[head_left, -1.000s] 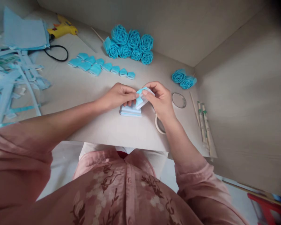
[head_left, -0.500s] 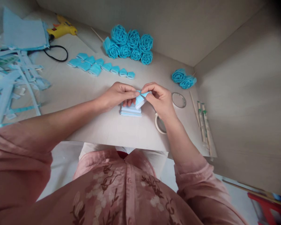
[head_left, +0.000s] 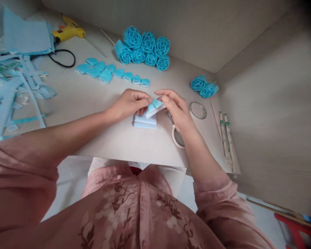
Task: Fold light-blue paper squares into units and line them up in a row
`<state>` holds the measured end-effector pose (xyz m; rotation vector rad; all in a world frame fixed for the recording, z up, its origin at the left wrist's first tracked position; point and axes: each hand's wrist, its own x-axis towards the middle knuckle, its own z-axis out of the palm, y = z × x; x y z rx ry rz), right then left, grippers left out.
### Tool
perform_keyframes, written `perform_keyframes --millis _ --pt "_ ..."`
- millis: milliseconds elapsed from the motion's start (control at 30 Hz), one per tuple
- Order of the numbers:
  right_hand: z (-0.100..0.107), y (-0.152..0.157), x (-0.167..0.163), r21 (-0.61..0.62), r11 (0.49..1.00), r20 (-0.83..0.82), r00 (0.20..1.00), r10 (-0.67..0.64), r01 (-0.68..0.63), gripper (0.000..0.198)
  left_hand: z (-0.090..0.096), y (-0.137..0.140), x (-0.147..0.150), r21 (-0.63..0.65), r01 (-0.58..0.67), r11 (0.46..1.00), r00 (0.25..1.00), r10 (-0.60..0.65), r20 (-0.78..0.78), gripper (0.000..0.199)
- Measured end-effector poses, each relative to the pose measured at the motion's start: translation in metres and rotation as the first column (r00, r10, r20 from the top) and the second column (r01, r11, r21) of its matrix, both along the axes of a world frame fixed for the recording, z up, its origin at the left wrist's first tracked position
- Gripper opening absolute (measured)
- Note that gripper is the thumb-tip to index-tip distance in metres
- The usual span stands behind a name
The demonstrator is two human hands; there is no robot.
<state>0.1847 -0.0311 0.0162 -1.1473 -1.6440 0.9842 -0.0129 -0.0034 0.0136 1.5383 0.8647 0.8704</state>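
My left hand (head_left: 133, 102) pinches the left corner of a small folded blue crepe-paper piece (head_left: 154, 106), its fingers closed. My right hand (head_left: 175, 105) has its thumb on the right end of the same piece, with the index finger lifted and stretched over it; the other fingertips are partly hidden. One face of the piece is bright blue and its lower edge is pale. Just beneath my hands lies a stack of pale blue folded strips (head_left: 145, 121). A roll of tape (head_left: 174, 136) lies partly behind my right wrist.
Folded blue petals (head_left: 94, 72) lie in rows beyond my hands. Several blue paper roses (head_left: 138, 48) stand behind them, and two roses (head_left: 203, 86) at right. A yellow glue gun (head_left: 69, 31), paper scraps (head_left: 18, 90), a ring (head_left: 198, 110) and wrapped sticks (head_left: 226, 138) lie around.
My right index finger has lifted off the piece and my right thumb has moved toward its right end. The piece has turned, its pale edge now slanting up to the right.
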Motion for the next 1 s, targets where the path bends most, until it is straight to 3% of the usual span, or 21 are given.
perform_keyframes --millis 233,367,633,1000 --pt "-0.007 0.003 -0.004 -0.041 0.997 0.017 0.998 0.066 -0.065 0.056 0.004 -0.003 0.001 0.130 -0.055 0.990 0.996 0.065 -0.069 0.024" --pt "-0.011 0.004 -0.004 -0.001 0.999 0.051 0.998 0.033 -0.033 0.055 0.001 -0.003 0.001 0.200 -0.078 0.977 0.992 0.096 -0.084 0.024" --pt "-0.012 0.005 -0.002 0.042 0.997 -0.008 0.998 -0.062 0.062 0.050 0.001 -0.003 0.002 0.062 -0.023 0.998 0.999 0.025 -0.035 0.020" --pt "-0.015 0.007 0.000 0.037 0.999 0.010 0.999 -0.033 0.033 0.064 -0.001 -0.003 0.001 0.055 0.013 0.998 0.998 -0.010 -0.055 0.026"
